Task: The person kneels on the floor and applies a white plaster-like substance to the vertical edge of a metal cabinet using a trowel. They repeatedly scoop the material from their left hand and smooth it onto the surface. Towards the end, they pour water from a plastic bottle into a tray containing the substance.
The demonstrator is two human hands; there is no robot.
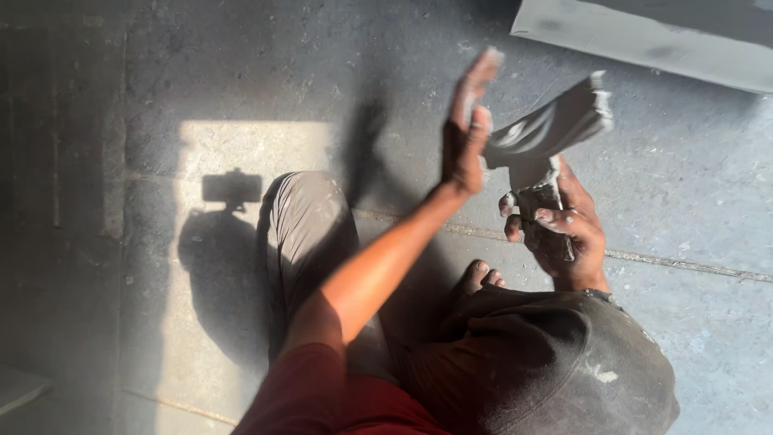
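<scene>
- While sunlight cuts across the concrete floor [684, 185], the right hand [564, 229] is clamped around the lower stem of a pale grey moulded piece [547, 133], fingers wrapped tight about it.
- Up goes the left hand [467, 133], flat and open, fingers together, its palm against or just beside the near end of the piece; whether they touch I cannot tell, as the hand is blurred.
- That piece sits in the air in front of the person, above the floor, its wider top tilting up and to the right.
- It looks like cast plaster or cement: stiff, fairly heavy for its bulk, dusty, and likely brittle at the thin edges, so I judge the thick stem the safest hold.
- Dust on both hands suggests a chalky surface that could slip.
- A bent knee in dusty trousers [310, 225] and bare toes [481, 275] show below.
- A pale flat slab [644, 36] lies at the top right.
- No containers are in view.
</scene>
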